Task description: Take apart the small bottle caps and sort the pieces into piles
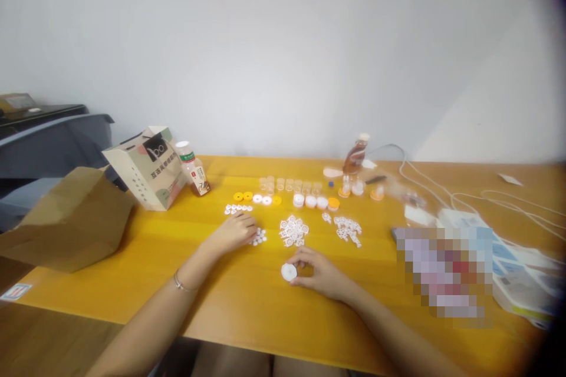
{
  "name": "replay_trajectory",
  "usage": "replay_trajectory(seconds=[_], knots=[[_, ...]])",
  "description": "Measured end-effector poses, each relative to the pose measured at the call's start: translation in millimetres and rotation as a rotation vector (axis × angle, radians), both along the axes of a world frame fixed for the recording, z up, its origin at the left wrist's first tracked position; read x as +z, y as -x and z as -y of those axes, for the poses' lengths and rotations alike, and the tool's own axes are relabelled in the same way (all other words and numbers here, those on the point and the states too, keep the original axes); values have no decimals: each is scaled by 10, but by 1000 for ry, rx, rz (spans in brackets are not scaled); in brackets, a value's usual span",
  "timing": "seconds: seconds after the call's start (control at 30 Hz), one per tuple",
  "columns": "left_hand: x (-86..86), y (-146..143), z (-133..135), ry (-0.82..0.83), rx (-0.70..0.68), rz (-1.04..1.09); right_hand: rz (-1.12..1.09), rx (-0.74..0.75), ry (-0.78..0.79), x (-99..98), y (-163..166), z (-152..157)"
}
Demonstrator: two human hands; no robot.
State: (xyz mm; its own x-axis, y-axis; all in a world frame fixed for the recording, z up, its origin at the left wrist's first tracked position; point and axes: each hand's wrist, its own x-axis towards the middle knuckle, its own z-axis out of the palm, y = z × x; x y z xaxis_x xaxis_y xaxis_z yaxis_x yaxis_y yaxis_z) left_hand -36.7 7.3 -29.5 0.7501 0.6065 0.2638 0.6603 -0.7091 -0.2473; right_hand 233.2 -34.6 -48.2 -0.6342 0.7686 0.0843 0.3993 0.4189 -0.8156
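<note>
My right hand [321, 274] pinches a round white disc [289, 272] at its edge between thumb and fingers, with the flat face showing, just over the table near its front. Further left, my left hand [236, 231] has its fingers bent down beside a small cluster of white pieces [260, 237]; its fingertips are partly hidden, and what they hold is too small to make out. Behind that hand lie rows of small white knobs [237, 209]. A pile of white openwork pieces [293, 231] is beyond the disc, and another such pile [348, 230] is to the right.
Yellow and white discs [257, 199], stacked white lids [310, 201] and clear cups [289, 185] stand in rows further back. A paper bag [148, 171], bottle [193, 171] and brown bag [75, 218] are left. A drink bottle [355, 156] and cables [435, 188] are right.
</note>
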Motion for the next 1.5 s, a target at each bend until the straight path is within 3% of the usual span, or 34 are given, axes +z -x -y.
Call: replay_trajectory(seconds=[0.27, 0.43, 0.67, 0.8, 1.0, 1.5], knots=[[-12, -38, 7, 3, -9, 7, -3, 7, 2, -11, 0, -2], [30, -92, 105, 18, -30, 123, -1, 5, -5, -16, -3, -2], [-8, -508, 396, 159, -305, 227, 1, 15, -31, -4, 6, 2], [-45, -626, 435, 75, -368, 140, 4, 18, -59, -21, 14, -7], [-73, -585, 411, -68, -437, 49, 28, 27, -73, -7, 14, -7], [-44, -594, 420, -150, -509, -1, 7, 39, -80, -11, 5, -6]])
